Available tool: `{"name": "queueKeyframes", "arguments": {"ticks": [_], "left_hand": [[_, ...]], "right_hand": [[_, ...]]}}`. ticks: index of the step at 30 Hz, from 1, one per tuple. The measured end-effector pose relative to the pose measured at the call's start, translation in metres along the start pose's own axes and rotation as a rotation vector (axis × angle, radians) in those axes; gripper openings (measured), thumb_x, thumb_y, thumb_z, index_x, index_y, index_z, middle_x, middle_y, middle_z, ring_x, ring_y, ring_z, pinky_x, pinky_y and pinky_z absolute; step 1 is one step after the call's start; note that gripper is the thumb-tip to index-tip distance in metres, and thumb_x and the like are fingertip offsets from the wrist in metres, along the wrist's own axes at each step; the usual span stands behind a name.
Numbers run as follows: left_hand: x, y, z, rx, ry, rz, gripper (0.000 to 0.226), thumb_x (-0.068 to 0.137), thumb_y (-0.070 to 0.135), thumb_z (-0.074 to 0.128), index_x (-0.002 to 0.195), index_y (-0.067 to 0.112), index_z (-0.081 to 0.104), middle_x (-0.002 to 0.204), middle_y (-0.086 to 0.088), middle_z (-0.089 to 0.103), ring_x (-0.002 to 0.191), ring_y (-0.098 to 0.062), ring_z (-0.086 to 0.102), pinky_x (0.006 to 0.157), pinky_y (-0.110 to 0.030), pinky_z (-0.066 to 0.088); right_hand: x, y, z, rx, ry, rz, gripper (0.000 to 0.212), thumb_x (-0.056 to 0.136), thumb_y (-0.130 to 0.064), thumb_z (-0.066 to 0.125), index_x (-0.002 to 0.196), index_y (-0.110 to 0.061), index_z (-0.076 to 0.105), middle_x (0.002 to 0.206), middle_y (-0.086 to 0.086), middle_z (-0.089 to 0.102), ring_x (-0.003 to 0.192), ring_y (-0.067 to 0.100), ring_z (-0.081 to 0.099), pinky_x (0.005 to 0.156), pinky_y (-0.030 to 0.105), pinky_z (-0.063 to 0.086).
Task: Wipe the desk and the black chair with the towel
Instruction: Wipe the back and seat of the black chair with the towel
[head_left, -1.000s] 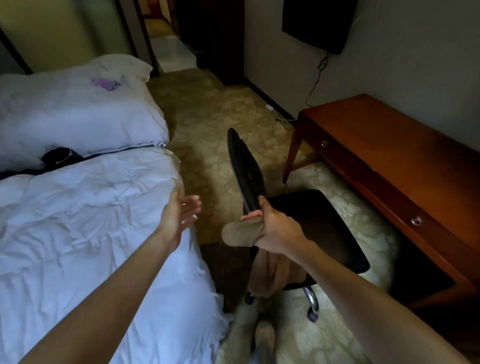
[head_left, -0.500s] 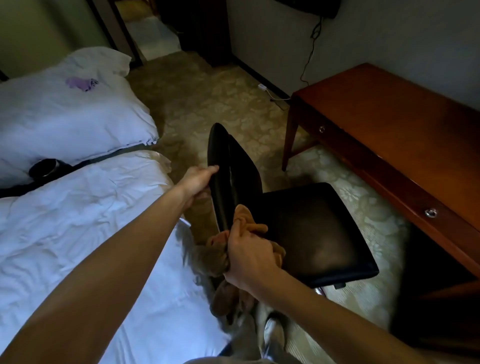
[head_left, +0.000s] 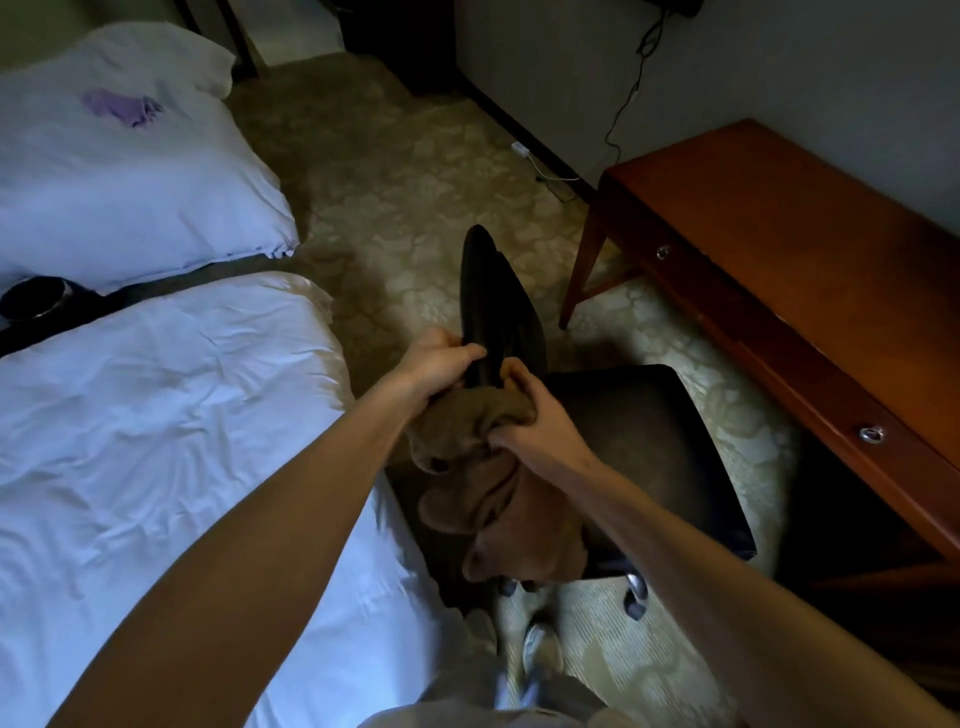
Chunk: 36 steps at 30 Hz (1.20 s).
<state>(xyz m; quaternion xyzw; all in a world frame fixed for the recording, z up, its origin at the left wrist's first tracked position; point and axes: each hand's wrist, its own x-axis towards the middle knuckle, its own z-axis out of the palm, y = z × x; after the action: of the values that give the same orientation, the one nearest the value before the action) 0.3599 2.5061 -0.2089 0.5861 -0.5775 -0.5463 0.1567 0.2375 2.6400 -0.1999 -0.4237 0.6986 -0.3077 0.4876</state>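
Head camera: carpet (head_left: 415, 208) between bed (head_left: 156, 415) and bench (head_left: 779, 249); left grip (head_left: 436, 364) clasps black chair (head_left: 649, 441)'s back, right grip (head_left: 535, 415) clutches towel (head_left: 488, 499) beside it.

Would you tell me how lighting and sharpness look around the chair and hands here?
Head view: dim; the black chair nearly melts into shadow, the bed is brightest and bluish, left hand, right hand and towel look slightly soft.

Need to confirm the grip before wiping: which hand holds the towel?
The right hand: it clutches the bunched brown towel beside the black chair's backrest, while the left hand grips the backrest's edge instead.
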Motion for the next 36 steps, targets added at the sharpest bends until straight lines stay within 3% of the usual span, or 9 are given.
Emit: {"name": "queueKeyframes", "arguments": {"ticks": [3,9,13,18,23,27,31,33,36], "left_hand": [[-0.007,-0.009,0.0,0.07,-0.019,0.05,0.021,0.099,0.031,0.068,0.094,0.012,0.077,0.09,-0.01,0.077,0.089,-0.024,0.075,0.09,-0.047,0.06],[-0.024,-0.022,0.0,0.139,-0.089,0.141,0.023,0.1,0.03,0.067,0.095,0.01,0.076,0.083,-0.002,0.074,0.076,-0.01,0.067,0.056,-0.013,0.046],[-0.008,-0.026,-0.021,0.125,-0.28,0.073,0.026,0.102,0.032,0.064,0.104,0.01,0.078,0.079,0.001,0.076,0.073,-0.009,0.067,0.066,-0.022,0.051],[0.07,-0.002,-0.053,-0.239,-0.032,0.035,0.017,0.103,0.041,0.062,0.106,0.024,0.063,0.086,0.005,0.058,0.074,-0.008,0.056,0.055,-0.023,0.046],[0.123,0.022,-0.038,-0.044,-0.031,0.128,0.048,0.101,0.043,0.062,0.141,0.017,0.058,0.123,0.0,0.062,0.111,-0.013,0.059,0.088,-0.026,0.045],[0.129,0.009,-0.009,0.101,0.018,0.179,0.013,0.102,0.025,0.061,0.109,0.028,0.071,0.121,0.005,0.062,0.116,-0.013,0.057,0.089,-0.024,0.039],[0.123,-0.006,-0.005,0.145,0.123,0.207,0.014,0.102,0.021,0.054,0.102,0.028,0.066,0.117,0.005,0.061,0.116,-0.016,0.057,0.086,-0.026,0.038],[0.117,-0.013,-0.004,0.12,0.143,0.207,0.017,0.104,0.021,0.051,0.105,0.025,0.067,0.115,0.005,0.06,0.117,-0.018,0.058,0.088,-0.029,0.04],[0.099,-0.014,0.002,0.125,0.182,0.212,0.026,0.107,0.027,0.045,0.116,0.021,0.069,0.119,0.004,0.057,0.117,-0.016,0.056,0.091,-0.031,0.041]], "right_hand": [[0.019,-0.012,-0.008,0.066,-0.013,0.028,0.107,0.058,-0.028,0.072,0.158,-0.026,0.034,0.15,-0.004,0.049,0.14,0.019,0.046,0.117,0.041,0.038],[0.042,-0.038,-0.023,-0.058,-0.144,0.071,0.095,0.078,-0.012,0.072,0.161,-0.024,0.027,0.151,0.002,0.044,0.133,0.02,0.046,0.114,0.043,0.042],[0.045,-0.04,-0.041,-0.171,-0.287,0.107,0.087,0.09,-0.01,0.068,0.161,-0.032,0.023,0.139,-0.003,0.051,0.125,0.021,0.054,0.111,0.044,0.045],[0.013,-0.02,-0.052,-0.151,-0.242,0.142,0.053,0.09,-0.006,0.07,0.137,-0.026,0.058,0.115,-0.001,0.07,0.104,0.016,0.068,0.093,0.029,0.055],[-0.003,-0.006,-0.052,-0.197,-0.228,0.103,0.062,0.074,-0.021,0.076,0.133,-0.022,0.06,0.125,0.004,0.064,0.111,0.018,0.064,0.1,0.039,0.054],[-0.012,0.005,-0.057,-0.054,-0.251,0.129,0.071,0.068,-0.021,0.071,0.137,-0.031,0.057,0.126,0.002,0.061,0.111,0.016,0.064,0.093,0.03,0.056],[-0.008,0.004,-0.056,0.021,-0.305,0.151,0.041,0.088,0.001,0.068,0.118,-0.026,0.062,0.11,0.002,0.066,0.089,0.004,0.069,0.074,0.016,0.054],[-0.005,0.003,-0.052,0.003,-0.295,0.152,0.035,0.089,0.002,0.065,0.117,-0.018,0.064,0.107,0.006,0.068,0.09,0.008,0.07,0.077,0.022,0.057],[-0.002,0.003,-0.042,-0.012,-0.2,0.119,0.038,0.087,0.002,0.068,0.123,-0.006,0.063,0.132,0.013,0.064,0.118,0.021,0.063,0.101,0.036,0.052]]}}
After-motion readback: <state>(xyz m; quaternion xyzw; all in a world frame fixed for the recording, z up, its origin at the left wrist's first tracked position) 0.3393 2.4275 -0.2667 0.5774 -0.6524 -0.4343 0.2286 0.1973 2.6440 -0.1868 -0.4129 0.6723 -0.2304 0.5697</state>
